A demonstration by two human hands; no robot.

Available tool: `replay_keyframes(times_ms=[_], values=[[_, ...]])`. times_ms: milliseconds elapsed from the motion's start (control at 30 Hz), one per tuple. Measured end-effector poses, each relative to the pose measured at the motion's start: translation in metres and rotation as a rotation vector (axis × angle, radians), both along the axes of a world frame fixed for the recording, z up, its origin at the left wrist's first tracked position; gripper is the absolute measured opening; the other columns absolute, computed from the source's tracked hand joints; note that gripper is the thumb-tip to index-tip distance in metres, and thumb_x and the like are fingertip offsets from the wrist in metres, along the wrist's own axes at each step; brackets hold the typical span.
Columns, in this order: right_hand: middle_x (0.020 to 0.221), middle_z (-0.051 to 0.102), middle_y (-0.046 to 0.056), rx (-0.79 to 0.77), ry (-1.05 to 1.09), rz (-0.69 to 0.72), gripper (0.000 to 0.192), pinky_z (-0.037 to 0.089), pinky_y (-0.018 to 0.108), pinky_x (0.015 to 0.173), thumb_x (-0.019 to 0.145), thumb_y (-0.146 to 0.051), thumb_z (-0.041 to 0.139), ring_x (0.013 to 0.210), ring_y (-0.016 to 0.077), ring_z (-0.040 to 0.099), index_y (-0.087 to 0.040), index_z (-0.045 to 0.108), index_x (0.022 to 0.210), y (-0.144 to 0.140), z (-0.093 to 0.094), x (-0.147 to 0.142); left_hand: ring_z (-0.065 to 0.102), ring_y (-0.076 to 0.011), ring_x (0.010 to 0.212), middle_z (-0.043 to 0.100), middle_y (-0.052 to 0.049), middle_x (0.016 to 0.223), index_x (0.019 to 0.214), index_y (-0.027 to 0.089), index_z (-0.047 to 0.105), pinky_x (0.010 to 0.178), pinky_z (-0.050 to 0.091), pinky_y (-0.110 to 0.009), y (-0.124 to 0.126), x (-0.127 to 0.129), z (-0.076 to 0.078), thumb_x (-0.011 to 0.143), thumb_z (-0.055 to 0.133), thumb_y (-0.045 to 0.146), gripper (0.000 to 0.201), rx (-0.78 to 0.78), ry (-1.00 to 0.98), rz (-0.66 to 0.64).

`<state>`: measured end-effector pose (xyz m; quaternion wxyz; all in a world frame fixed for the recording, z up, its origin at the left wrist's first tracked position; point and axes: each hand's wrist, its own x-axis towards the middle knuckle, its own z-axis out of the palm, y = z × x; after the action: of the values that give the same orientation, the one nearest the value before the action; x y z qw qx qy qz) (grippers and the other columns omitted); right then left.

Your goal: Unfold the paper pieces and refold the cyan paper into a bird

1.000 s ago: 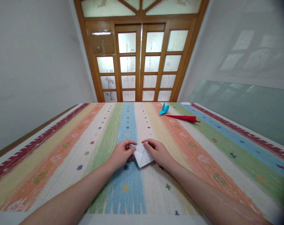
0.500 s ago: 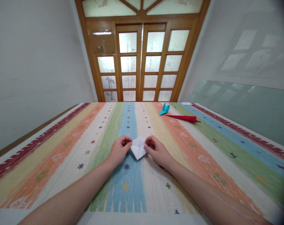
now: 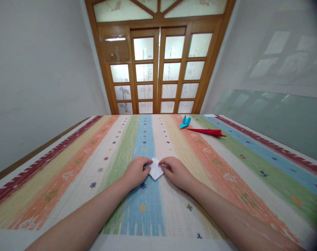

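Observation:
A small folded white paper (image 3: 155, 170), diamond-shaped with creases, is between my two hands over the blue and cream stripes of the tablecloth. On its left side, my left hand (image 3: 137, 170) pinches an edge between thumb and fingers. My right hand (image 3: 177, 170) grips the opposite side, fingers curled over the upper right edge. The fingertips of both hands cover parts of the paper's sides. Its lower point faces me.
A blue folded-paper figure (image 3: 185, 122) and a long red folded-paper piece (image 3: 206, 132) lie farther back, right of centre. The striped cloth (image 3: 80, 177) covers the table. Beyond stand wooden glass doors (image 3: 158, 69); a pale glass panel (image 3: 273, 118) leans at the right wall.
My hands have come closer together, with the fingers now over the paper's upper sides. The paper looks narrower and less spread out. The whole view has shifted slightly.

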<state>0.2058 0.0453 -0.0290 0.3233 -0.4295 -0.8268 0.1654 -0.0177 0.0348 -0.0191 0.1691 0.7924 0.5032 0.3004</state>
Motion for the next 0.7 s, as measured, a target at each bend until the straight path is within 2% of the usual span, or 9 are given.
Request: replay_keyframes(times_ms=[267, 433, 700], values=[[0.103, 0.075, 0.007, 0.047, -0.107, 0.119, 0.021, 0.047, 0.037, 0.093, 0.091, -0.015, 0.060, 0.098, 0.0230, 0.066, -0.021, 0.075, 0.104, 0.001, 0.007, 0.005, 0.061, -0.0249, 0.114, 0.071, -0.007, 0.121, 0.116, 0.021, 0.072, 0.105, 0.044, -0.040, -0.004, 0.001, -0.002, 0.091, 0.057, 0.021, 0.029, 0.078, 0.138, -0.081], [0.107, 0.074, 0.008, 0.049, -0.163, 0.197, 0.025, 0.048, 0.036, 0.094, 0.093, -0.016, 0.058, 0.099, 0.0229, 0.067, -0.021, 0.075, 0.110, 0.001, 0.016, 0.009, 0.062, -0.0251, 0.111, 0.072, -0.007, 0.116, 0.116, 0.020, 0.072, 0.103, 0.046, -0.039, -0.004, 0.001, 0.001, 0.088, 0.059, 0.021, 0.031, 0.082, 0.167, -0.128], [0.117, 0.071, 0.011, 0.036, -0.254, 0.320, 0.030, 0.047, 0.038, 0.095, 0.090, -0.017, 0.059, 0.106, 0.0253, 0.065, -0.021, 0.073, 0.116, -0.004, 0.035, 0.016, 0.060, -0.0261, 0.114, 0.069, -0.009, 0.122, 0.120, 0.021, 0.070, 0.103, 0.045, -0.041, -0.005, -0.005, 0.008, 0.086, 0.059, 0.020, 0.036, 0.088, 0.209, -0.231]])
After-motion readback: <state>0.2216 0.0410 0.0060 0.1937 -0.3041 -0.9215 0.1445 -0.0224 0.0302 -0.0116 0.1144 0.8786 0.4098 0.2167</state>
